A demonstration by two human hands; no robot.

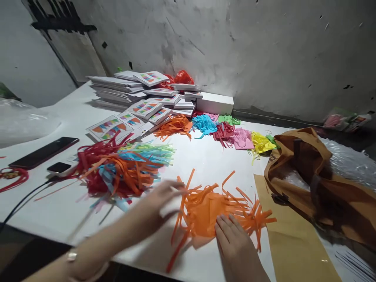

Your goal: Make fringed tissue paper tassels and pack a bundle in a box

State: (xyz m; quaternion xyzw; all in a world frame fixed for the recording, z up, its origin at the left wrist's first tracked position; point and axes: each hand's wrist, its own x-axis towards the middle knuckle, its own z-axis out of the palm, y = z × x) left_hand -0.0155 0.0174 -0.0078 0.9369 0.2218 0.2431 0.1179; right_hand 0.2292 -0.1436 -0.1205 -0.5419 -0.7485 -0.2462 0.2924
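An orange fringed tissue-paper piece lies on the white table, its cut strips spreading to both sides. My right hand rests flat on its lower right part, fingers stretched out. At its left edge, my left hand hovers with fingers apart, slightly blurred; whether the fingertips touch the strips I cannot tell. To the left of my left hand lies a heap of fringed paper in red, orange, blue and pale green.
Small fringed bundles, including a blue one and a yellow one, line the back. Behind stand stacked printed packs and a white box. A phone lies left; a brown bag and brown paper are right.
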